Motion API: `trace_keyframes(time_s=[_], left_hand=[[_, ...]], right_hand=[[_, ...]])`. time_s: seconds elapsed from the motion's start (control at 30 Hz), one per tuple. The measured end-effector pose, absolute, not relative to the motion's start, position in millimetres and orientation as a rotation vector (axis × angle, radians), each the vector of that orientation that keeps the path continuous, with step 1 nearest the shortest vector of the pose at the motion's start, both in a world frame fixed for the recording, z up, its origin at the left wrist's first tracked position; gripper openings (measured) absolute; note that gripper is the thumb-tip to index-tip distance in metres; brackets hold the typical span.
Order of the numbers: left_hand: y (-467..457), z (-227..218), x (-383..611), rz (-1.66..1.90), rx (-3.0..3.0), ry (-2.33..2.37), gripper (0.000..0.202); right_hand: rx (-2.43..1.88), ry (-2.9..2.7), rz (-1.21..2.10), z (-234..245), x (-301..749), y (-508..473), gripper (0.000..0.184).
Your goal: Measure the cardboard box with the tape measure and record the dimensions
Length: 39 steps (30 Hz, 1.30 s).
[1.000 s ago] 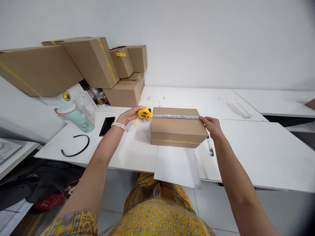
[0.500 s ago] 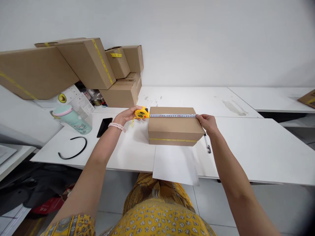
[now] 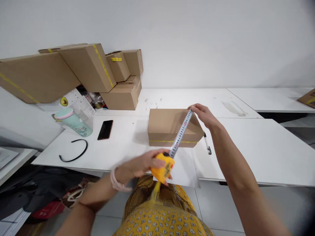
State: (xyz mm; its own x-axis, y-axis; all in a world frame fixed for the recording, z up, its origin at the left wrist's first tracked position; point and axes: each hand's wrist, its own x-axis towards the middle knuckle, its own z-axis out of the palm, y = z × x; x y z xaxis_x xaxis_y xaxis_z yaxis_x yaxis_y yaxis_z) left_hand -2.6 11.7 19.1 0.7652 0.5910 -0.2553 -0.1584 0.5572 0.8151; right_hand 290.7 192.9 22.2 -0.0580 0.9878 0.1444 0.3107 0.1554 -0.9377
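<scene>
A brown cardboard box (image 3: 164, 124) with a yellow tape stripe sits on the white table (image 3: 246, 147). My left hand (image 3: 142, 164) grips the yellow tape measure case (image 3: 162, 168) near the table's front edge, above a white sheet of paper (image 3: 183, 170). The tape blade (image 3: 180, 132) runs diagonally up over the box. My right hand (image 3: 203, 114) pinches the blade's end at the box's far right corner. A pen (image 3: 207, 144) lies just right of the box.
A stack of taped cardboard boxes (image 3: 91, 68) leans at the back left. A mint green bottle (image 3: 73, 122), a black phone (image 3: 105, 129) and a black curved band (image 3: 73, 152) lie on the left of the table. Another box (image 3: 307, 97) is at the far right.
My left hand pulled the tape measure case from the box's far left corner toward me, down to the front edge. The blade now crosses the box diagonally; my right hand stayed near the far right corner.
</scene>
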Motion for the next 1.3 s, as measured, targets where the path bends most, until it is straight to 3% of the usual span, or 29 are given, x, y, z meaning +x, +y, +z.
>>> trace_keyframes(time_s=[0.2,0.43,1.07,1.17,1.3], left_hand=[[-9.4,-6.9,87.3,0.835,0.695,0.591,0.057],[16.6,2.0,88.4,0.874,0.745,0.688,0.049],[2.2,-4.3,104.2,0.913,0.681,0.697,0.055],[5.6,-4.4,99.8,0.911,0.699,0.693,0.051],[-3.8,-4.6,69.2,0.931,0.785,0.68,0.046]], right_hand=[[-1.334,-1.651,1.141,30.7,266.1,202.0,0.027],[-1.387,-1.652,1.239,28.0,252.1,217.7,0.028],[-1.419,-1.822,0.985,36.1,248.2,193.8,0.018],[-1.461,-1.836,1.029,38.7,247.6,207.0,0.024],[-1.359,-1.736,0.97,37.8,273.6,215.5,0.046]])
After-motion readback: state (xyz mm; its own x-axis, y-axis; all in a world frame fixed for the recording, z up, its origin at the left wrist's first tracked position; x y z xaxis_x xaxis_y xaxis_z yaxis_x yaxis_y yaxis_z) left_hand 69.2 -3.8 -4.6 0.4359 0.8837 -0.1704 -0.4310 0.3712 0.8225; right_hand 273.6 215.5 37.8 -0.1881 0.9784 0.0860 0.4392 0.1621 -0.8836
